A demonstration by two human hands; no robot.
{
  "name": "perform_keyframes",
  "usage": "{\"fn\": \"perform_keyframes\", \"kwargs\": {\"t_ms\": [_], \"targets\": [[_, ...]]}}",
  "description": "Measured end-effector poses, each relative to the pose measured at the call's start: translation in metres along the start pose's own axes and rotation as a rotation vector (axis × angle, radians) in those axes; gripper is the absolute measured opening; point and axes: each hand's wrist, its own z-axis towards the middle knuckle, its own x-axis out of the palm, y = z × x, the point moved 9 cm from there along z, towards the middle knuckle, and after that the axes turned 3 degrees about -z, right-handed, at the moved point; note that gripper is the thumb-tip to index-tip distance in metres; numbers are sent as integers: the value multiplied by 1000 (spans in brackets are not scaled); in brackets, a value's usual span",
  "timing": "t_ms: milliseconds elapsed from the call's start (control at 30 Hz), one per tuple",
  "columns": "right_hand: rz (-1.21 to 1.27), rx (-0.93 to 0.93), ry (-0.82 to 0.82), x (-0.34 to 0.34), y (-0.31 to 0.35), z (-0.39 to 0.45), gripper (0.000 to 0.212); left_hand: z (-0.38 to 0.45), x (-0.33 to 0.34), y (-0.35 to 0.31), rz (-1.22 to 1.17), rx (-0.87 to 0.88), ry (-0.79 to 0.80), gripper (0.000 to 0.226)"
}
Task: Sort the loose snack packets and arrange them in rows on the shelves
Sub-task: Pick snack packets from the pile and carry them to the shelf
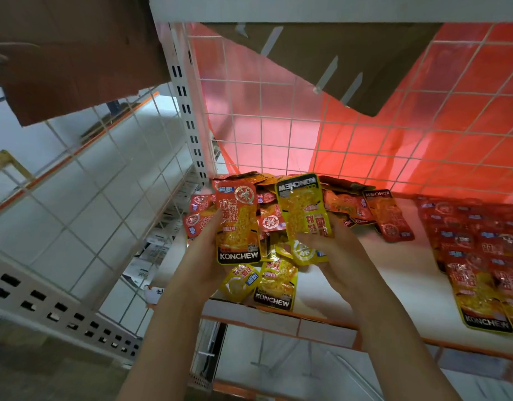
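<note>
My left hand holds a red-orange snack packet upright, logo at the bottom. My right hand grips a yellow snack packet turned upside down, with another yellow packet under it. Both hands hover over a loose pile of red and yellow packets at the left end of the white shelf. Two yellow packets lie near the shelf's front edge. Rows of red packets lie flat at the right end.
A white wire grid with red sheet behind backs the shelf. A slotted upright post and a wire side panel stand at the left. A cardboard flap hangs overhead. The shelf's orange-edged front runs below my wrists.
</note>
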Motion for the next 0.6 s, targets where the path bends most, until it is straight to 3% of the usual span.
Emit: {"fn": "perform_keyframes", "kwargs": {"t_ms": [133, 367, 500, 600], "targets": [[-154, -198, -206, -16, 22, -3, 47, 0, -4, -1, -10, -15, -27, 56], [-243, -171, -38, -5, 25, 3, 44, -2, 2, -17, 31, 14, -20, 29], [-129, -194, -124, -14, 28, 1, 42, 0, -3, -21, 73, 9, 3, 26], [96, -125, -166, -22, 22, 0, 21, 2, -5, -19, 94, -12, 50, 29]]}}
